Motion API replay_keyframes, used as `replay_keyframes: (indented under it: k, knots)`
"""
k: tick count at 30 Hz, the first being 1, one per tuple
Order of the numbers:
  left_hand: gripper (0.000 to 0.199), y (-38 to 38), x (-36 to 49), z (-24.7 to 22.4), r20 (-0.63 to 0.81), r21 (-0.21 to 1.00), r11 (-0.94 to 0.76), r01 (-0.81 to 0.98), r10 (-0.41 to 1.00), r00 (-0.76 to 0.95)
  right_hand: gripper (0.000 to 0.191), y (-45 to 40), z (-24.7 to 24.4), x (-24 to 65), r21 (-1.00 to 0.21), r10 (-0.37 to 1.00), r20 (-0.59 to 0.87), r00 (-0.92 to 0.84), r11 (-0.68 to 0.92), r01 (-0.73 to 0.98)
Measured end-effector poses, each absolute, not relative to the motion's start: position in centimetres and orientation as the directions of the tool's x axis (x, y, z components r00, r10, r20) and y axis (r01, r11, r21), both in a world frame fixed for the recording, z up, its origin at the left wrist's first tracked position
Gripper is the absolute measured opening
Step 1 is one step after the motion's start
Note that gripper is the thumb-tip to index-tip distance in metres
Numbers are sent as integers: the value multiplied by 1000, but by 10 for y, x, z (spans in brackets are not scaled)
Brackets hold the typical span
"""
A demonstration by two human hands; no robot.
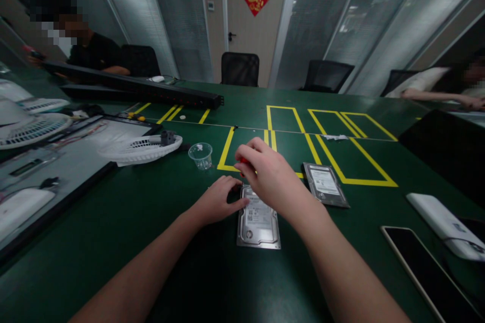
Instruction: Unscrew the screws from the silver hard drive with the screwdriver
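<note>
A silver hard drive point(259, 227) lies flat on the green table in front of me, its label side up. My left hand point(220, 198) is at its upper left corner, thumb on the top face and fingers curled by the far edge. Over the far end of the drive, my right hand point(267, 169) is closed around a red-handled screwdriver point(243, 160). Most of the screwdriver is hidden by the fingers, and its tip cannot be made out. A second hard drive point(325, 184) rests to the right, beyond my right wrist.
A clear plastic cup point(200, 155) stands left of the far fingers. White racket-shaped frames point(140, 149) and a grey panel point(76, 151) are at left, a long black bar point(151, 88) behind. Yellow tape point(367, 181) marks the table. A phone point(424, 272) and white device point(443, 222) lie right. Two people sit nearby.
</note>
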State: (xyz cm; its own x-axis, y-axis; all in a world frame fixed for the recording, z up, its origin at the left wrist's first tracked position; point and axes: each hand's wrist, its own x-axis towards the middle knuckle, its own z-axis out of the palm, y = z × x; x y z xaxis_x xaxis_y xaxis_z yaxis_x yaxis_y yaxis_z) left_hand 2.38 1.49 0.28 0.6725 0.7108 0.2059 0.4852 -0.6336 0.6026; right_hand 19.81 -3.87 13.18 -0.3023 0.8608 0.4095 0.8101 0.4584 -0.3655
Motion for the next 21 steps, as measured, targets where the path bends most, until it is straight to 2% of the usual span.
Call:
replay_keyframes:
  k: [6, 12, 21]
  knots:
    - [35, 15, 24, 2, 206, 599, -637, 484, 708, 676, 15, -38, 132, 198, -352, 867, 411, -283, 437, 828]
    - [39, 15, 24, 2, 208, 594, -637, 492, 712, 670, 12, -40, 134, 198, -386, 874, 404, -270, 431, 816]
    - [32, 14, 24, 6, 187, 586, -626, 515, 723, 665, 21, -40, 134, 198, -408, 863, 402, -308, 469, 783]
